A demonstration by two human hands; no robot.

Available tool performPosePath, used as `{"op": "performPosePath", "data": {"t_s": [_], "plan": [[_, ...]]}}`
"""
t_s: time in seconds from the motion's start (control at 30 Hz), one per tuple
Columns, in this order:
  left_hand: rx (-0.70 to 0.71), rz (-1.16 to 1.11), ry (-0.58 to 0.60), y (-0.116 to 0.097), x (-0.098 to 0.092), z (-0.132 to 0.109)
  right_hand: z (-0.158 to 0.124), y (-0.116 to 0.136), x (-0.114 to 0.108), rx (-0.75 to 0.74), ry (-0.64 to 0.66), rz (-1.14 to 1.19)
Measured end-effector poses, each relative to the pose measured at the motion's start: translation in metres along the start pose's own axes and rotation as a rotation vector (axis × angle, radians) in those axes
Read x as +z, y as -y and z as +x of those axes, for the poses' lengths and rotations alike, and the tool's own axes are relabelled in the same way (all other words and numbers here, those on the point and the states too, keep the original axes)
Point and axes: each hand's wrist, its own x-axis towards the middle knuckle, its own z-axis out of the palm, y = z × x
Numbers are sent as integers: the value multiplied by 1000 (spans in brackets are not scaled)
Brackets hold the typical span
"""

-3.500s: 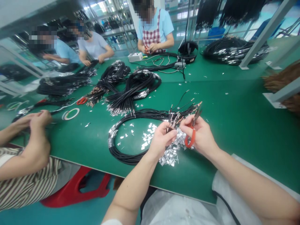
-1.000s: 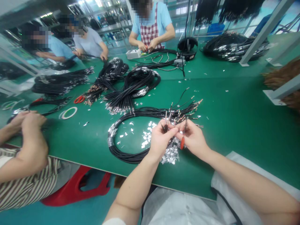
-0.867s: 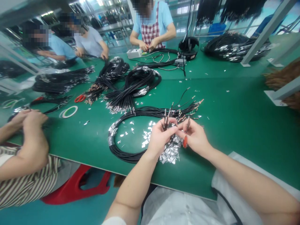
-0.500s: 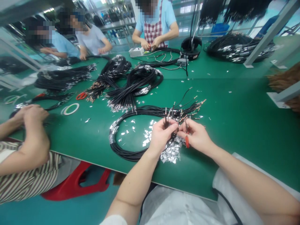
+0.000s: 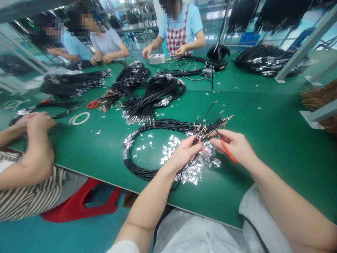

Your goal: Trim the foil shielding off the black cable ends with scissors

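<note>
My left hand [image 5: 188,151] is closed round the ends of several black cables [image 5: 147,174], whose stripped tips point up and away from me. The cables curve in a loop on the green table, banded with silver foil at its left side. In my right hand [image 5: 234,146] is a pair of scissors [image 5: 228,151] with red-orange handles; the blades are partly hidden by my fingers and lie close to the cable tips. Under and around my left hand lies a pile of small silver foil scraps [image 5: 193,172].
Coiled black cable bundles [image 5: 163,88] lie farther back on the green table [image 5: 263,147]. White tape rings [image 5: 80,118] and red-handled scissors [image 5: 93,104] are at the left. A co-worker's arms [image 5: 39,140] rest at the left edge; other people work across the table. Metal posts [image 5: 300,42] stand at the right.
My right hand with the scissors has moved a little right, away from my left hand. The cable tips in my left hand have tilted over to the right, away from upright.
</note>
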Motion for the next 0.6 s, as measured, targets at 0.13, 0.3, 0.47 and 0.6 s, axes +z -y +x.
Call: {"op": "performPosePath", "data": {"t_s": [0.13,0.3,0.47,0.6], "plan": [[50,-107,-166,-5,2,-1,-9,12,0,66,239,76],[110,-174,-378,-9,4,-5,-12,7,25,141,474,173],[197,-131,-413,-5,5,-7,-11,4,30,177,486,270],[252,-29,-437,-2,6,-6,-12,5,28,211,497,287]]}}
